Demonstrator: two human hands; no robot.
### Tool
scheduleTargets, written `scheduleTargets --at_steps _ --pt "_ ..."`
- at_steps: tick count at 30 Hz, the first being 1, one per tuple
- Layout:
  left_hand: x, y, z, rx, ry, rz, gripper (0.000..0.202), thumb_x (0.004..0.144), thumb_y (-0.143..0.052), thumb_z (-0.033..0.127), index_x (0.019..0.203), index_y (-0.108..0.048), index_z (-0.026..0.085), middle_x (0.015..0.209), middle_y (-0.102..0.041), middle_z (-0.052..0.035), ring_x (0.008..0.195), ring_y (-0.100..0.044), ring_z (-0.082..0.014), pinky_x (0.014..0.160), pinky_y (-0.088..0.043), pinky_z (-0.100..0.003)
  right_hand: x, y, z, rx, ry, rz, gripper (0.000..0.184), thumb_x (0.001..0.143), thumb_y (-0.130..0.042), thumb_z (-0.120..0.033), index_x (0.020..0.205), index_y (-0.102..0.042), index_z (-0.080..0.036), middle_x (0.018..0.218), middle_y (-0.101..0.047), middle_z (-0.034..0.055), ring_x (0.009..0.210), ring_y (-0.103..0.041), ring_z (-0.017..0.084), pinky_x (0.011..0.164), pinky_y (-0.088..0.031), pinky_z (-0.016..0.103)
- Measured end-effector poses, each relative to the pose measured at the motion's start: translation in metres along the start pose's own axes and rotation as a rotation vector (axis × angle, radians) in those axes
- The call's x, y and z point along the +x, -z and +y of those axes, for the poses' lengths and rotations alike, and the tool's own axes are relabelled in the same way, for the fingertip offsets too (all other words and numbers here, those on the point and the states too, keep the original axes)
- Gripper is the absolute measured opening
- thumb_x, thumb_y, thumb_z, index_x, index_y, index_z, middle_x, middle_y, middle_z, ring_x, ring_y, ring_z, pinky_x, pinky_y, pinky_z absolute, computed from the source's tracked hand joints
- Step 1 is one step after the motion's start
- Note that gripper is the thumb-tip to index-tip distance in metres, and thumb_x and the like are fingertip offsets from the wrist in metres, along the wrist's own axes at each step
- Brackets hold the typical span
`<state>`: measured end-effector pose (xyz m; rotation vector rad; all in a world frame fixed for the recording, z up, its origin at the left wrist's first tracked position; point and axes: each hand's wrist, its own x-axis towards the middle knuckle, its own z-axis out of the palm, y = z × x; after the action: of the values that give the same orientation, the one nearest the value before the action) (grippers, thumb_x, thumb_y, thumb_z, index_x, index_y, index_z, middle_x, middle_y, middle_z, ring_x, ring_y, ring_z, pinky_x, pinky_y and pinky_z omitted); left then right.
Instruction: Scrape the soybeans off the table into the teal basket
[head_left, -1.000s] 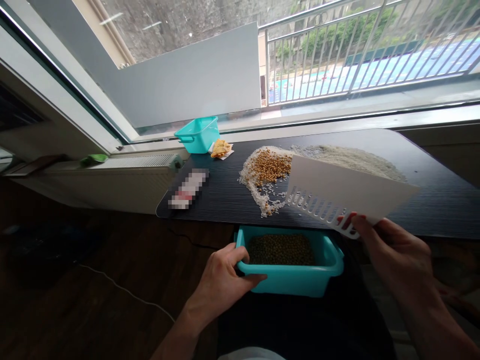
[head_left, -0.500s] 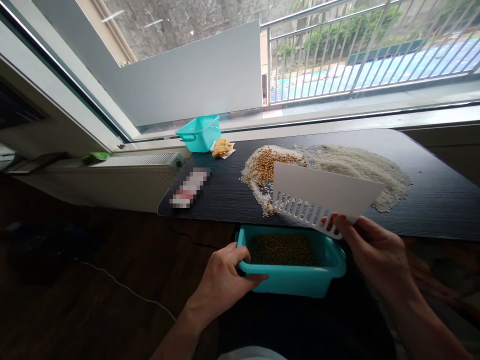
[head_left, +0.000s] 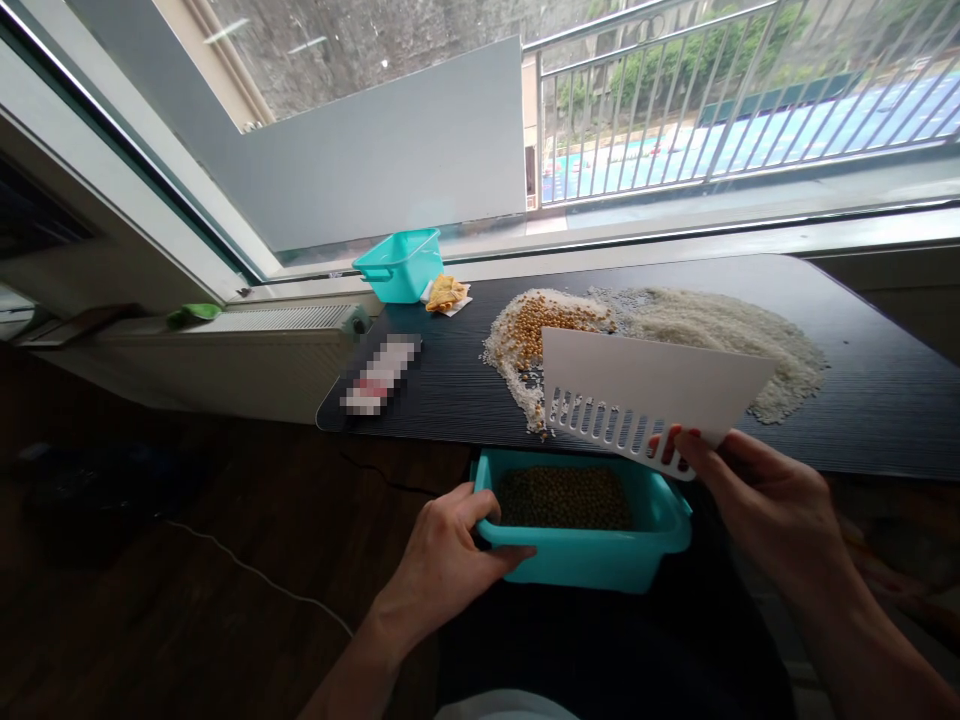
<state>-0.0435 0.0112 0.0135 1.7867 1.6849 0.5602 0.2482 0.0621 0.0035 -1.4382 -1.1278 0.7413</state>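
My left hand [head_left: 448, 561] grips the left end of a teal plastic bin [head_left: 592, 557] held just below the front edge of the black table [head_left: 862, 420]. Yellow-green beans [head_left: 564, 497] fill the bin's bottom. My right hand [head_left: 757, 500] pinches the lower right corner of a white slotted scraper board [head_left: 652, 390], which stands tilted over the table's front edge. Behind the board lie a heap of yellow beans [head_left: 544, 320] mixed with white rice [head_left: 712, 325] spread across the table.
A second teal bin [head_left: 400, 264] and a crumpled yellow wrapper [head_left: 445, 293] sit at the table's far left by the window. A blurred flat packet [head_left: 379, 374] lies near the left edge. A white radiator [head_left: 247, 330] runs to the left; dark floor with a cable lies below.
My right hand has carried the scraper board leftward and toward me, from over the rice to the table's front edge above the bin. My left hand and the bin stay put.
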Motion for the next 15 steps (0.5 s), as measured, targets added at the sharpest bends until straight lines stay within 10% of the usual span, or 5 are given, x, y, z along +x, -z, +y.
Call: scheduleTargets --at_steps 15 --pt "0.001 0.003 0.001 -0.002 0.021 -0.006 0.035 0.072 -0.089 0.024 0.064 -0.056 0.020 0.071 -0.052 0.0059 0.065 -0.051 -0.0120 0.061 -0.033 -0.025 0.003 0.006 -0.015 -0.055 -0.051 -0.101 0.045 0.071 -0.085 -0.069 0.085 -0.089 -0.027 0.088 -0.088 0.0068 0.087 -0.085 0.033 0.083 -0.071 0.045"
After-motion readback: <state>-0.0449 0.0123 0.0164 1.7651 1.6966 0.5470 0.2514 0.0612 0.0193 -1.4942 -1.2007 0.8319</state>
